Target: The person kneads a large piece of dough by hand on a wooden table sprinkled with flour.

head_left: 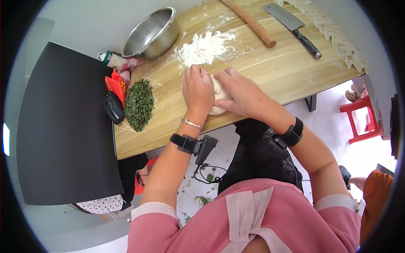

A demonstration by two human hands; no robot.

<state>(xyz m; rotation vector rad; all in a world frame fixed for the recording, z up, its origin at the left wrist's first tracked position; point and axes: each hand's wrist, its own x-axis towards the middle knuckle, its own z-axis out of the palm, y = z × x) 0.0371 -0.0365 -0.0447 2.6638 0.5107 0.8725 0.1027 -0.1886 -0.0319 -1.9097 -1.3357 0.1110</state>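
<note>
A pale lump of dough point(218, 98) lies near the front edge of the wooden table point(270, 80), partly covered by both hands. My left hand point(198, 90) presses on its left side with the fingers curled over. From the right, my right hand point(240, 93) grips the dough, its thumb across the front and its fingers bent at the back. Just behind the hands is a patch of white flour point(204, 48). How deep the fingers sit in the dough is hidden.
Chopped greens point(139, 104) lie at the left, beside a black case point(113, 107) and a red packet point(116, 85). Farther back are a steel bowl point(152, 33), a rolling pin point(253, 25), a cleaver point(291, 25) and a row of dumplings point(333, 31). A red stool point(358, 120) stands right.
</note>
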